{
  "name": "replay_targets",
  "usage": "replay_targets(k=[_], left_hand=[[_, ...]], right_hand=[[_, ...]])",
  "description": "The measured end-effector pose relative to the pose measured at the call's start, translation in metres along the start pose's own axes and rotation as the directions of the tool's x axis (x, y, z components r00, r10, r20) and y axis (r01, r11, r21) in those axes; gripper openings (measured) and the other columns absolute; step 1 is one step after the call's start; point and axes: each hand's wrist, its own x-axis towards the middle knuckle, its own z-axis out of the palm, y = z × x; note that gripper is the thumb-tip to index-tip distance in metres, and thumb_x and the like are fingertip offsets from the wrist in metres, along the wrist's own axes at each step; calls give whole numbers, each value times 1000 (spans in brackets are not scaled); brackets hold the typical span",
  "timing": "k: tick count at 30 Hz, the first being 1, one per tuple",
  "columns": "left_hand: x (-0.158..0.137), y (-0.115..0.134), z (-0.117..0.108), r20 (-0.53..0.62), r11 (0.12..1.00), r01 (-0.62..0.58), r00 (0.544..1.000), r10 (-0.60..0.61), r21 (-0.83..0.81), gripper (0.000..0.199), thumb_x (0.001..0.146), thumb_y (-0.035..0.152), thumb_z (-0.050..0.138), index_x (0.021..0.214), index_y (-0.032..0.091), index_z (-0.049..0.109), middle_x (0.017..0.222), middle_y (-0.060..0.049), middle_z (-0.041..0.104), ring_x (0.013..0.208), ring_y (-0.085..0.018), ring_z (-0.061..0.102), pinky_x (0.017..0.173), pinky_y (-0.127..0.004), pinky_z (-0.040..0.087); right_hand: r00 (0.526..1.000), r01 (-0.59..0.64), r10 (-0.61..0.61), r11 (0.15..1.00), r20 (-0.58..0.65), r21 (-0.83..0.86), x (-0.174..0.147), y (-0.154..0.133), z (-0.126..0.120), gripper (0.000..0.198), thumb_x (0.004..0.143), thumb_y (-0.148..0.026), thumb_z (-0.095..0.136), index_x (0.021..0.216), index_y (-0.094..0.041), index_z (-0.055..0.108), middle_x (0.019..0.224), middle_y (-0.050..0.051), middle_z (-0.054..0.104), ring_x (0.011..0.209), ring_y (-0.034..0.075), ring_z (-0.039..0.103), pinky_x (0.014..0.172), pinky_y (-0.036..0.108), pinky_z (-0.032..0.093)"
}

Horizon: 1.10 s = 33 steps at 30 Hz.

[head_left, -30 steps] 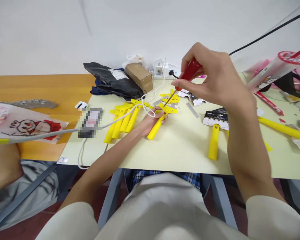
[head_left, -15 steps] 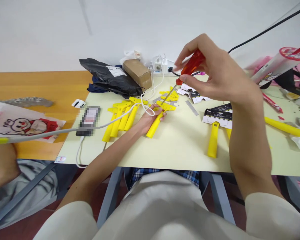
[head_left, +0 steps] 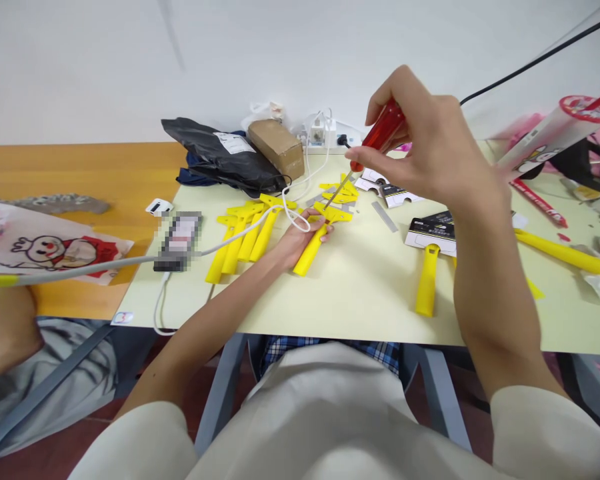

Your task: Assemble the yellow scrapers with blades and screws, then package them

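Note:
My right hand is closed around the red handle of a screwdriver. Its shaft slants down to the left, and the tip meets the head of a yellow scraper. That scraper is held near its head by my left hand, with fingers wrapped round it. Left of this hand lie several yellow scraper handles side by side. Behind the held scraper are more yellow scraper parts. A loose metal blade lies to their right.
Scrapers with black-and-white card sleeves lie on the right. A white cable crosses by my left hand. A phone, a black plastic bag, a cardboard box and a tall cup stand or lie around. Another person's arm shows at left.
My right hand has turned on the screwdriver handle, its fingers curling closer and the wrist shifting slightly left. My left hand and the held scraper stay in place.

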Motion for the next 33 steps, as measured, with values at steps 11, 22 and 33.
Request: replay_targets(k=[11, 22, 33], left_hand=[[-1, 2, 3, -20, 1000, 0, 1000, 0, 24, 43, 86, 5, 86, 105, 24, 51, 91, 0, 62, 81, -16, 70, 66, -23, 48], [0, -1, -1, 12, 1000, -11, 1000, 11, -2, 40, 87, 6, 86, 103, 23, 54, 91, -1, 61, 82, -16, 68, 65, -23, 47], [0, 0, 1, -6, 1000, 3, 1000, -3, -19, 43, 86, 5, 85, 105, 24, 52, 93, -1, 62, 81, -16, 69, 65, -23, 46]], right_hand=[[1000, 15, -16, 998, 22, 66, 2, -2, 3, 30, 94, -49, 81, 113, -42, 59, 103, -1, 78, 100, 40, 76, 93, 69, 64], [999, 12, -17, 994, 51, 104, 0, -5, 1, 32, 97, -43, 81, 122, -40, 61, 114, 2, 79, 104, 38, 75, 99, 67, 62], [999, 39, -40, 998, 5, 53, 2, 3, 5, 32, 98, -53, 81, 112, -36, 57, 112, 5, 75, 99, 36, 72, 95, 62, 62]])
